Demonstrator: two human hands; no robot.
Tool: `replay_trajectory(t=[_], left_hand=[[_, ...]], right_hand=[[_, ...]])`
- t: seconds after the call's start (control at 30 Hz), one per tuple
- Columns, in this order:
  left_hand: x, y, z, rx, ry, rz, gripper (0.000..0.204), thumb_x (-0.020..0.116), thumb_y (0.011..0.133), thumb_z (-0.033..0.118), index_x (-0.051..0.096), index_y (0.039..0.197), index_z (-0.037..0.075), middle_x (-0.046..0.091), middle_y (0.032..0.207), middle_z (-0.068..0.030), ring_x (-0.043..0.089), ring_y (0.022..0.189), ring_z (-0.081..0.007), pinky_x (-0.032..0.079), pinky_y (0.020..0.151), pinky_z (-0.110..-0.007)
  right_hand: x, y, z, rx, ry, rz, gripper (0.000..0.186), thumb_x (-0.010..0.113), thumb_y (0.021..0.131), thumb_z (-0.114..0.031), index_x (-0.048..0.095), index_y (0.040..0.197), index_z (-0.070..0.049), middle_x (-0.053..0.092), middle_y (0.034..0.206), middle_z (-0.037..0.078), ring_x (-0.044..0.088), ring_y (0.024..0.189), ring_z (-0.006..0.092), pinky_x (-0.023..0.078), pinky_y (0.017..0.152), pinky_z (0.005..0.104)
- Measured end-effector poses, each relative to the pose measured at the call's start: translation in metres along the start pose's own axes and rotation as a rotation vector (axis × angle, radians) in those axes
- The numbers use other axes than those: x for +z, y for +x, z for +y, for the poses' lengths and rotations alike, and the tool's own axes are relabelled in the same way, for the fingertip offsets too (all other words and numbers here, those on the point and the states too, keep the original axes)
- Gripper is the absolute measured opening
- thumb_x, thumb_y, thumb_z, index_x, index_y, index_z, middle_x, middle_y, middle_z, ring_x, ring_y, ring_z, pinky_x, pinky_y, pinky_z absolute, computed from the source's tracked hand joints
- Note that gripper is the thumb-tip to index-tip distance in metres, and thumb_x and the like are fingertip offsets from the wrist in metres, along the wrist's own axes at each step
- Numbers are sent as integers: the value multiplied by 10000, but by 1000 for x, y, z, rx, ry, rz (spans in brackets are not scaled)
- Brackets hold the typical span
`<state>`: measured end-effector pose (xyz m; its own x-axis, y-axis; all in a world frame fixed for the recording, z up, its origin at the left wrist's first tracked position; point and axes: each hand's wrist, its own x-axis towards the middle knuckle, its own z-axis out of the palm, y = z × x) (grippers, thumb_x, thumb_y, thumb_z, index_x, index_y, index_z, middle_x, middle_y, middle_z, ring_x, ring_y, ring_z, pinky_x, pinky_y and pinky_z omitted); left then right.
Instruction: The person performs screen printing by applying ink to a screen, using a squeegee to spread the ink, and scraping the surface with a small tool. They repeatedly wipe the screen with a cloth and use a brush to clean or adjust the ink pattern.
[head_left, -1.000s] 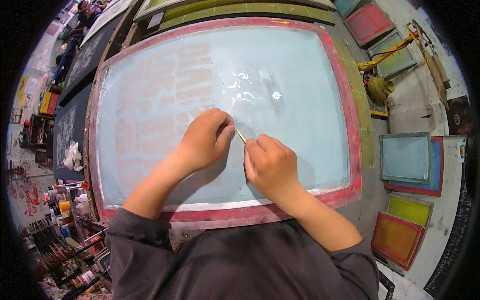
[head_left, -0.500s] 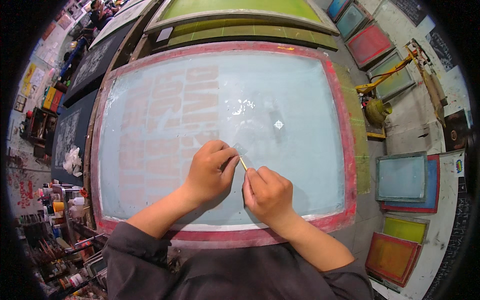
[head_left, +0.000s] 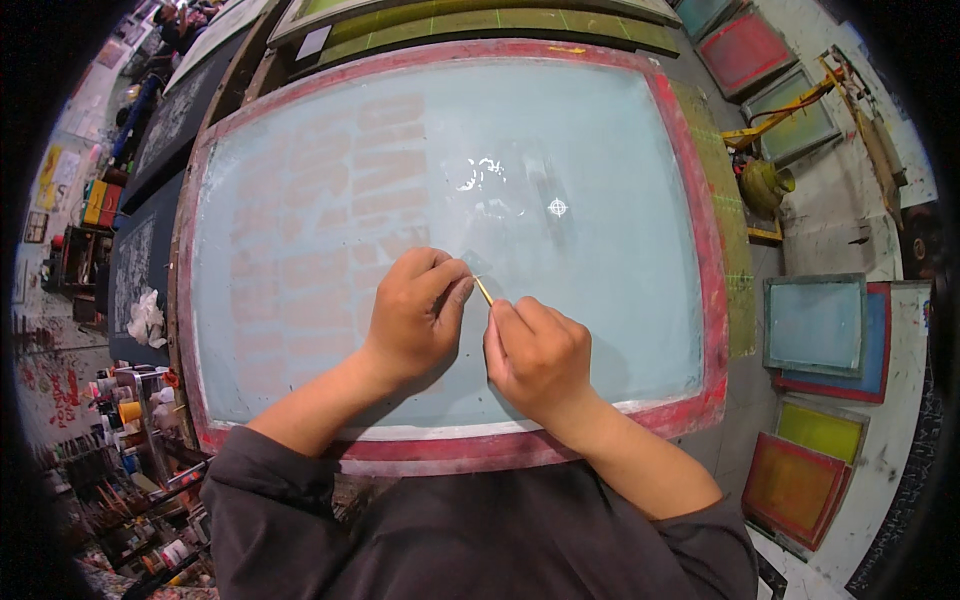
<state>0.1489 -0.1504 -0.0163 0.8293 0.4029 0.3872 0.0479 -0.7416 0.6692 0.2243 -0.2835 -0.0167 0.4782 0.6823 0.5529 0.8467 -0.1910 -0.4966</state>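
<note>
A large screen-printing frame with a worn red border and pale blue mesh lies flat in front of me. Pinched in my right hand is a thin yellowish stick, slanting up and left. Its tip meets the closed fingertips of my left hand; whatever those fingers hold is hidden. Just beyond them shows a small greyish, see-through patch, on the mesh or held just above it. Faint block lettering runs along the mesh's left half. Farther right sits a white crosshair mark.
Green-yellow screens lie past the far edge. On the right stand a yellow metal arm, a round greenish vessel and several leaning framed screens. Dark boards and a shelf of bottles are at the left.
My view has shifted, so the frame and both hands sit higher in the picture. Both hands keep nearly the same place over the mesh, fingers still together at the stick.
</note>
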Motion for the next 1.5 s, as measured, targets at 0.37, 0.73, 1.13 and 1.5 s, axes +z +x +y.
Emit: replay_trajectory(t=[0.37,0.73,1.13,1.5], left_hand=[[-2,2,1,25,-5,-16,76,631,765,-16,594,829,-2,542,751,-117,512,695,-279,413,607,-357],[-2,1,2,36,-11,-3,79,626,762,-18,592,830,2,537,746,-116,510,693,-282,413,606,-359],[-3,1,2,26,2,-10,16,577,801,-6,589,811,-2,544,774,-134,530,676,-272,426,601,-326],[-2,0,1,21,-18,-5,95,622,751,-32,594,838,-4,545,755,-123,519,706,-286,419,611,-360]], right_hand=[[3,0,1,11,18,9,134,649,709,13,527,691,-40,398,573,61,471,447,208,352,396,329],[4,1,0,16,-5,15,122,649,713,8,534,704,-32,413,583,63,482,457,209,359,401,328],[6,2,1,17,-20,19,141,649,711,9,518,684,-38,406,578,64,478,448,207,353,396,325],[7,4,1,38,-25,33,142,649,706,1,517,675,-42,404,567,63,476,445,210,348,392,326]])
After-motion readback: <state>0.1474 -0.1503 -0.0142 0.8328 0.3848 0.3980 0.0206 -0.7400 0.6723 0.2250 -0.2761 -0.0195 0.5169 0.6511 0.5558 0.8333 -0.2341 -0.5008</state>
